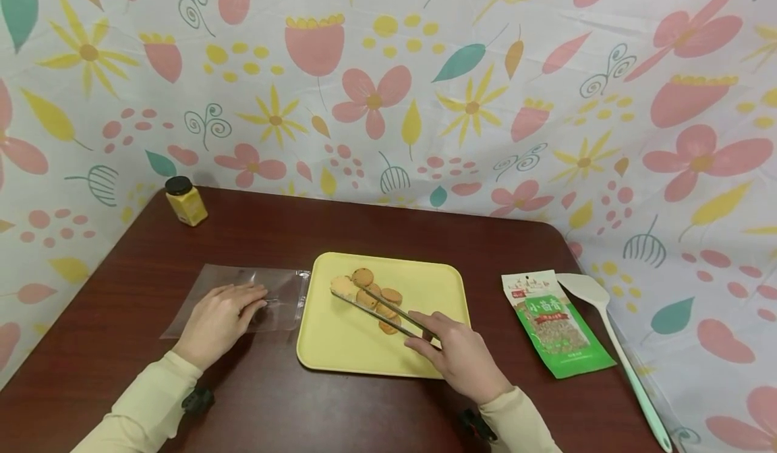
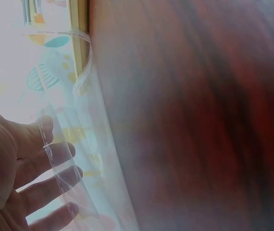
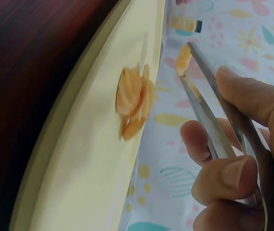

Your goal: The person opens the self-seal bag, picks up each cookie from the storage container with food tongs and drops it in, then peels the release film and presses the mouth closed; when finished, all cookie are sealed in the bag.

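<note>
Cream sleeves (image 1: pixel 142 399) lay nearest us on the dark red-brown table (image 1: pixel 273 399). We saw the left hand (image 1: pixel 221 321) pinching a clear plastic bag (image 1: pixel 282 315) between thumb and fingers, left of the tray. The right hand (image 1: pixel 458 352) gripped metal tongs (image 1: pixel 376 315), whose tips pinched one cookie (image 3: pixel 183 60) over the yellow tray (image 1: pixel 425 284). Just beside it, we found more cookies (image 1: pixel 391 296) heaped on the tray. Off right lay a green packet (image 1: pixel 555 325) and a spatula (image 1: pixel 625 352); farther back stood a yellow bottle (image 1: pixel 187 203), before a floral cloth (image 1: pixel 376 35).
</note>
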`<control>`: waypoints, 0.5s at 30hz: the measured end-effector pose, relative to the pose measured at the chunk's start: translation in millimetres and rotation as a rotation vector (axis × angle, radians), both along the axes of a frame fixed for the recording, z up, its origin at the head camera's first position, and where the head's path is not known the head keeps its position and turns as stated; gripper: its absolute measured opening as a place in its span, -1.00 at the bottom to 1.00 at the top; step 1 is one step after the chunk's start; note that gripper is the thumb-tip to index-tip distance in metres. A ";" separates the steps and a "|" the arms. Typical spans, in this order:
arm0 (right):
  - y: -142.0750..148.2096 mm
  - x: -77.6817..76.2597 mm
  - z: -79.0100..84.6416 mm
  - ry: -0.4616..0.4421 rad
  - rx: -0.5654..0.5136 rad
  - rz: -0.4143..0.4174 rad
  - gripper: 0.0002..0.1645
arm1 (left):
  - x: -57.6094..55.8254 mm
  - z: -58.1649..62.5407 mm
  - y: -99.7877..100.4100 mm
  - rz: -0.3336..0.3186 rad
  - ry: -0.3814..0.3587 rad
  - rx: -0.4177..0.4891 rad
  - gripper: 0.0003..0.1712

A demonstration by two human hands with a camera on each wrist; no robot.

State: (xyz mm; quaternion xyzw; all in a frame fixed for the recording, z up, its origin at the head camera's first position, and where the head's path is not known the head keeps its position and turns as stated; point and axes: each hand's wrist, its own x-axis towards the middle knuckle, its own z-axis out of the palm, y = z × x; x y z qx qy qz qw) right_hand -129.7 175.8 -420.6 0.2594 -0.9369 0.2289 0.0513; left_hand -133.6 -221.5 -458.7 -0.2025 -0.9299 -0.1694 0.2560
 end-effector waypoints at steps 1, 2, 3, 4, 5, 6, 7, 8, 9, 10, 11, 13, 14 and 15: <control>-2.5 -0.3 -0.1 0.000 -0.001 0.012 -0.47 | 0.1 0.0 0.1 0.000 0.005 -0.003 -0.70; -5.0 -0.5 -0.1 -0.002 -0.001 0.024 -0.47 | 0.1 0.0 0.2 0.000 0.010 -0.007 -0.70; -7.6 -1.0 0.1 -0.005 -0.002 0.036 -0.47 | 0.2 0.1 0.4 0.000 0.016 -0.010 -0.70; -10.2 -1.6 0.4 -0.003 0.002 0.047 -0.47 | 0.1 0.4 0.6 -0.001 0.020 -0.014 -0.70; -12.8 -2.2 1.0 0.001 0.009 0.059 -0.46 | 0.1 0.7 0.8 -0.001 0.024 -0.017 -0.71; -15.4 -2.7 1.7 0.000 0.019 0.069 -0.47 | 0.0 0.8 1.1 -0.002 0.028 -0.019 -0.71; -18.3 -3.3 2.1 0.002 0.026 0.076 -0.47 | -0.1 1.0 1.3 -0.003 0.030 -0.019 -0.71; -21.1 -3.9 2.4 0.009 0.034 0.085 -0.48 | -0.1 1.1 1.5 -0.004 0.031 -0.019 -0.71; -23.7 -4.6 2.3 0.018 0.041 0.094 -0.49 | -0.1 1.3 1.8 -0.004 0.032 -0.018 -0.70; -26.4 -5.0 2.2 0.026 0.048 0.102 -0.50 | 0.0 1.2 1.8 -0.004 0.034 -0.016 -0.70; -29.0 -5.4 1.8 0.031 0.052 0.110 -0.51 | 0.1 1.0 1.9 -0.004 0.036 -0.013 -0.70; -33.9 -6.0 0.3 0.041 0.059 0.121 -0.52 | 0.5 0.5 2.1 -0.006 0.039 -0.010 -0.70; -36.1 -6.3 -0.5 0.047 0.065 0.127 -0.53 | 0.7 0.2 2.1 -0.006 0.039 -0.010 -0.70; -38.2 -6.9 -1.3 0.053 0.071 0.134 -0.53 | 0.9 -0.1 2.1 -0.007 0.040 -0.011 -0.70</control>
